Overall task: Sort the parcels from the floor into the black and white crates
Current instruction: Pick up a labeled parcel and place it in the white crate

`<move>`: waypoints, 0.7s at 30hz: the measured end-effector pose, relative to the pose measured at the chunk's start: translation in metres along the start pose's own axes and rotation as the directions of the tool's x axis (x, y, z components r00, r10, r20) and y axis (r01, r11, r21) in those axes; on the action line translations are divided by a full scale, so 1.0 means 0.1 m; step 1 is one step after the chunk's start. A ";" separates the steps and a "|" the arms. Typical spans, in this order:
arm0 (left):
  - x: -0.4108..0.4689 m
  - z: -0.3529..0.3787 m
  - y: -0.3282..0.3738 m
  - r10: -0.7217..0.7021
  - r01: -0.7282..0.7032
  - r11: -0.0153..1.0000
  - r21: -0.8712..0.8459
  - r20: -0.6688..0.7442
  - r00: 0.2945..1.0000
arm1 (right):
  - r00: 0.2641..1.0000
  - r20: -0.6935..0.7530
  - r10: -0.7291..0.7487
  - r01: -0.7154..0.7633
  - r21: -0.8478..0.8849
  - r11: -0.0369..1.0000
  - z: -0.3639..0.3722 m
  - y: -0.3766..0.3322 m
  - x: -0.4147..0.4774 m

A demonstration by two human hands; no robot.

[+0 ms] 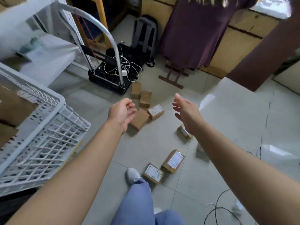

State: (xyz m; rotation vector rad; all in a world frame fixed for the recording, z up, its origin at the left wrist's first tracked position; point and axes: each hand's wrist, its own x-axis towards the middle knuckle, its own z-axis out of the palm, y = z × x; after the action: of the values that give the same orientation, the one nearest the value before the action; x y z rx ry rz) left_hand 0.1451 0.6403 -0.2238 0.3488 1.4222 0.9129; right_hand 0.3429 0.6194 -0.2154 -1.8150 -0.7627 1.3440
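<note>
Beside a white crate (48, 127) at the left, both bare hands hung empty over the floor (227, 119): left hand (122, 111) fingers loosely curled, right hand (185, 111) fingers spread straight. A good pick likely meant stooping, gripping the parcel (141, 120) under the left hand by opposite sides, and checking for a label before choosing a crate. Counted: 1 white crate, holding brown boxes; no black crate identifiable; 2 hands; 7 parcels scattered on the floor, perhaps an 8th half hidden behind the right arm.

Bright daylight, window glare on floor tiles (209, 99) at right, motion-blurred white crate (40, 127), wide-angle bending at edges
</note>
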 end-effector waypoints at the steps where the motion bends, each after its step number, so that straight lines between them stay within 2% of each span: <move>1: 0.11 0.00 0.04 -0.005 0.004 1.000 -0.023 -0.020 1.000 | 1.000 0.015 0.005 -0.005 -0.030 1.000 0.06 -0.04 0.13; 7: 0.67 -0.12 0.10 -0.039 0.027 0.997 -0.079 -0.149 0.988 | 0.994 0.094 0.049 -0.029 -0.202 0.979 0.47 -0.13 0.97; 12: 1.05 -0.29 0.03 -0.069 0.017 0.984 -0.175 -0.295 0.953 | 0.978 0.185 0.101 -0.023 -0.383 0.923 0.76 -0.04 1.60; 16: 1.44 -0.22 -0.18 -0.122 0.022 0.968 -0.250 -0.391 0.912 | 0.955 0.250 0.157 -0.017 -0.484 0.875 0.89 0.11 2.19; 21: 2.27 0.04 -0.76 -0.204 0.047 0.946 -0.322 -0.474 0.857 | 0.933 0.320 0.164 0.067 -0.604 0.794 1.06 0.53 3.10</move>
State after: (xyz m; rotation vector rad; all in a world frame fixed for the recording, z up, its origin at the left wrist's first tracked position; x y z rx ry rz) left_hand 0.1498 0.7564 -0.4334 -0.2356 1.7220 1.1433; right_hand 0.3283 0.8629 -0.4402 -2.0975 -1.4996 1.6126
